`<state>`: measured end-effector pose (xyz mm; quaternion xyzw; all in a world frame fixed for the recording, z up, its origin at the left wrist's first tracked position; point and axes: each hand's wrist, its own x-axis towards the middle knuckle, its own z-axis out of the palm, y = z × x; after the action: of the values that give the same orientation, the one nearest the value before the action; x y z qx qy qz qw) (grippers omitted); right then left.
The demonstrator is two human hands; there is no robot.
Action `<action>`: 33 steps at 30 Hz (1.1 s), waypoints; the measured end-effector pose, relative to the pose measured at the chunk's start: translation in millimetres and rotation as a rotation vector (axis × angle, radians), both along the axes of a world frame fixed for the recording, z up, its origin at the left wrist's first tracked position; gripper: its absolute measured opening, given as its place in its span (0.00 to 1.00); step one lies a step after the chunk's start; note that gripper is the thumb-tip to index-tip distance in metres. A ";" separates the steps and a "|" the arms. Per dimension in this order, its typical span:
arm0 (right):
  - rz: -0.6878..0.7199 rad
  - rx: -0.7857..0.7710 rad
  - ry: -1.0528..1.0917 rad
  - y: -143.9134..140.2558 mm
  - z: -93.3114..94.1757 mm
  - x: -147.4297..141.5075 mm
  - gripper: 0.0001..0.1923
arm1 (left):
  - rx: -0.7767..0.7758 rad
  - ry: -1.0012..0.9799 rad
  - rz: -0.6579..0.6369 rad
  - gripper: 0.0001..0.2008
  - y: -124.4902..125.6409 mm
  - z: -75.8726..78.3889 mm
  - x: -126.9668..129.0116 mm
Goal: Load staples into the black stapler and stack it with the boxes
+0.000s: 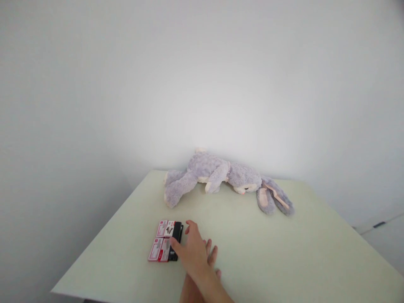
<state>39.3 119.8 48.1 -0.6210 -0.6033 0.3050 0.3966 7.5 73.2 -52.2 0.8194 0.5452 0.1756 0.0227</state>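
1. packs (pixel 166 246) lie at table (pixel 284 252) left front.
2. right hand (pixel 192 250) fingers spread, thumb touching packs; looks like the reach step, lifting needs a pinch.
3. left hand (pixel 213 254) underneath, fingers flat, holding nothing.
4. bunny (pixel 221 176) at the back.

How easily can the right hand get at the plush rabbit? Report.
Probably yes: only bare tabletop separates the right hand, at the red-and-white packets, from the plush rabbit by the wall.
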 end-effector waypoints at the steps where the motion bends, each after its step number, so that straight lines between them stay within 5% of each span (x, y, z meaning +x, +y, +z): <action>1: 0.037 -0.018 -0.074 7.2 -1.5 -14.0 0.33 | -0.014 0.007 -0.013 0.38 2.8 -4.9 -1.0; 4: 0.079 -0.036 -0.164 24.4 -3.6 -27.9 0.29 | -0.038 0.001 -0.087 0.37 9.4 -12.1 -6.2; 6: 0.085 -0.031 -0.187 32.0 -3.0 -10.6 0.25 | -0.044 -0.016 -0.132 0.33 8.6 -8.6 -10.5; 11: 0.165 -0.006 -0.255 45.2 6.8 90.0 0.22 | -0.057 -0.122 -0.193 0.19 -6.2 27.1 -13.2; 17: 0.325 0.010 -0.238 49.1 18.9 176.7 0.26 | -0.034 -0.246 -0.030 0.17 2.8 59.5 2.9; 22: 0.312 0.064 -0.107 38.5 12.5 160.9 0.26 | -0.034 -0.144 0.005 0.28 19.7 47.9 15.2; 28: -0.023 0.152 0.160 32.2 -3.1 112.6 0.11 | -0.050 -0.110 0.098 0.29 18.9 37.3 18.0; 33: -0.318 0.165 0.552 40.4 -16.0 136.5 0.21 | 0.009 -0.042 0.176 0.31 22.0 40.9 9.5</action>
<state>175.8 160.1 32.1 -0.5671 -0.3913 0.3459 0.6369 17.0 95.2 -11.3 0.7646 0.6136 0.1966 0.0147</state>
